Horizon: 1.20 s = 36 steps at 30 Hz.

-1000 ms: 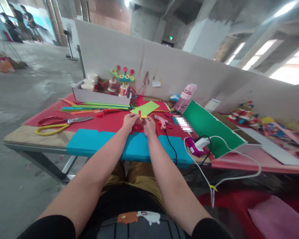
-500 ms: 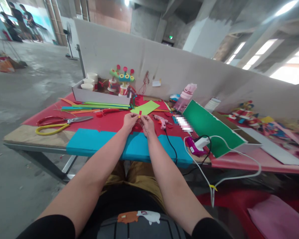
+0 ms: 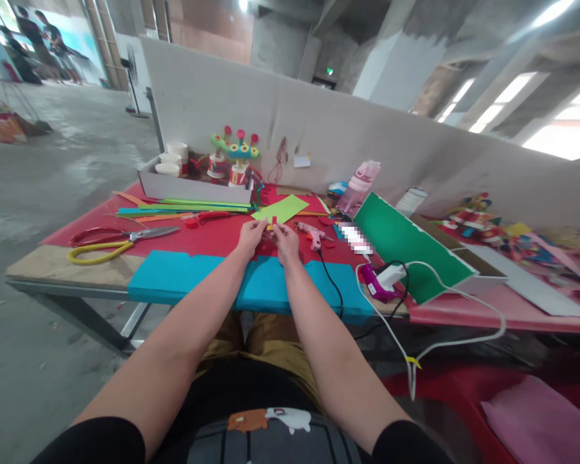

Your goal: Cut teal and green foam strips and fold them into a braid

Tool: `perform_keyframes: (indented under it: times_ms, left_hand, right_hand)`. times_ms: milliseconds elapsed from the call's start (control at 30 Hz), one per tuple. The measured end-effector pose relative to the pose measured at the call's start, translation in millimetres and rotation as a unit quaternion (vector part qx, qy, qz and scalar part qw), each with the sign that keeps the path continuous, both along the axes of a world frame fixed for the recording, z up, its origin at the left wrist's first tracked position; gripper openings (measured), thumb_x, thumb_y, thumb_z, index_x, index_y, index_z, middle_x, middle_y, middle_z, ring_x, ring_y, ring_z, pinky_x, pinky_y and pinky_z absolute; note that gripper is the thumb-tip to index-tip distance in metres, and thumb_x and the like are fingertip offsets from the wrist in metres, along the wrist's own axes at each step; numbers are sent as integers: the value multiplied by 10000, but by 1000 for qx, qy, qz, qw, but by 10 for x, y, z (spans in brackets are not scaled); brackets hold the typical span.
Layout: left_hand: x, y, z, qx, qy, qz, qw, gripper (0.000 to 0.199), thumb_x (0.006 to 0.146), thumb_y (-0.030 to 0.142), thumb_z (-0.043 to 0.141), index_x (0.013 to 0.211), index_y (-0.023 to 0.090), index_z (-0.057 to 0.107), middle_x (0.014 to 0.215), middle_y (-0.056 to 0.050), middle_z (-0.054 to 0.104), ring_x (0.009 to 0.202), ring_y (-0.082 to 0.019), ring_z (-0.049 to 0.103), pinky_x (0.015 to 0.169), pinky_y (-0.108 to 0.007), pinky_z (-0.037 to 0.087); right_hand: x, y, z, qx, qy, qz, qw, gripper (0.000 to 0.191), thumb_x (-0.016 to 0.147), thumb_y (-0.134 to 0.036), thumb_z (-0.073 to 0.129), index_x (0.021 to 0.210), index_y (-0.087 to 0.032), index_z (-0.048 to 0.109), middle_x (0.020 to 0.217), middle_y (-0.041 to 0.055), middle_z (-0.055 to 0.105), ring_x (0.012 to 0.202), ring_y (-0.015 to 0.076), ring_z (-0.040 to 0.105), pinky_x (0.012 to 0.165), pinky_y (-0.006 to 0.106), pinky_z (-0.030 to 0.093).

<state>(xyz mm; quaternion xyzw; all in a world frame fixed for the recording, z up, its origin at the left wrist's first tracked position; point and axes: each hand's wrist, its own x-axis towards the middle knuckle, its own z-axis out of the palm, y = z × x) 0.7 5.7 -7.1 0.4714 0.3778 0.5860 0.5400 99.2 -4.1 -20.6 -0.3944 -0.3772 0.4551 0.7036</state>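
Note:
My left hand (image 3: 252, 237) and my right hand (image 3: 286, 241) meet over the red table covering, fingers pinched close together. Between their fingertips is a small red and yellow piece (image 3: 274, 221), likely paper; its exact shape is too small to make out. Just behind the hands lies a light green paper sheet (image 3: 285, 207). To the right of my right hand rests a pink glue gun (image 3: 315, 239), its black cord running off the front edge. Red-handled pliers or cutters (image 3: 205, 218) lie to the left of my left hand.
Large scissors (image 3: 125, 243) with red and yellow handles lie at the left. Paper strips (image 3: 193, 205) lie before a white box (image 3: 193, 189) with paper cups. At the right stand a green board (image 3: 410, 248) and a purple power socket (image 3: 377, 285). Blue paper (image 3: 183, 277) covers the front edge.
The small red and yellow piece has turned slightly between my fingertips, and the fingers of both hands have shifted a little. The camera view has moved very slightly.

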Motion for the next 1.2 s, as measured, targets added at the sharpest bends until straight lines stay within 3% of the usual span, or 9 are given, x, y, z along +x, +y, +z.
perform_keyframes:
  times_ms: [100, 200, 400, 600, 767, 967, 1200]
  left_hand:
    - [8, -13, 8, 14, -1, -31, 999, 256, 636, 357, 746, 704, 130, 649, 592, -14, 632, 508, -89, 545, 523, -207, 422]
    - [-7, -22, 18, 4, 13, -2, 1000, 236, 594, 293, 772, 713, 133, 645, 579, -3, 633, 496, -88, 538, 510, -201, 410]
    - [-58, -17, 41, 16, 18, 10, 1000, 283, 557, 353, 783, 656, 137, 630, 535, 8, 621, 467, -87, 521, 487, -201, 391]
    - [-195, 380, 143, 10, 51, 3, 999, 313, 497, 395, 794, 612, 138, 657, 523, -13, 629, 460, -96, 518, 479, -209, 388]
    - [-291, 693, 185, 57, 100, -12, 993, 262, 557, 399, 759, 635, 159, 690, 519, -12, 623, 465, -104, 502, 492, -220, 389]
    - [-271, 683, 122, 62, 120, 8, 991, 220, 623, 378, 727, 682, 167, 702, 546, -3, 632, 508, -117, 515, 533, -224, 403]
    - [-308, 751, 73, 70, 146, 26, 986, 239, 653, 373, 708, 701, 140, 691, 617, -9, 650, 585, -125, 548, 594, -226, 423]
  right_hand:
    - [4, 5, 7, 12, -2, -26, 1000, 192, 646, -300, 705, 765, -169, 630, 584, -45, 642, 552, 114, 592, 614, 254, 519]
    - [13, -13, 27, 22, -23, -19, 999, 196, 634, -312, 709, 743, -169, 631, 544, -57, 618, 518, 104, 569, 586, 237, 498]
    - [-27, -3, 80, 11, -9, 5, 1000, 199, 605, -310, 730, 704, -177, 620, 505, -62, 604, 478, 106, 561, 554, 238, 498]
    - [-191, 338, 218, -21, 15, -5, 1000, 143, 624, -257, 705, 669, -191, 586, 524, -58, 609, 477, 115, 573, 555, 261, 527]
    - [-213, 578, 229, 14, -27, -39, 999, 132, 658, -295, 680, 698, -210, 586, 555, -58, 593, 511, 119, 575, 544, 247, 528]
    - [-160, 608, 129, 32, -90, -40, 995, 152, 698, -336, 647, 753, -207, 589, 650, -32, 627, 566, 125, 603, 552, 236, 536]
    - [-210, 617, 149, 23, -111, -49, 992, 159, 724, -336, 628, 776, -194, 578, 678, -24, 623, 571, 131, 617, 555, 245, 544]
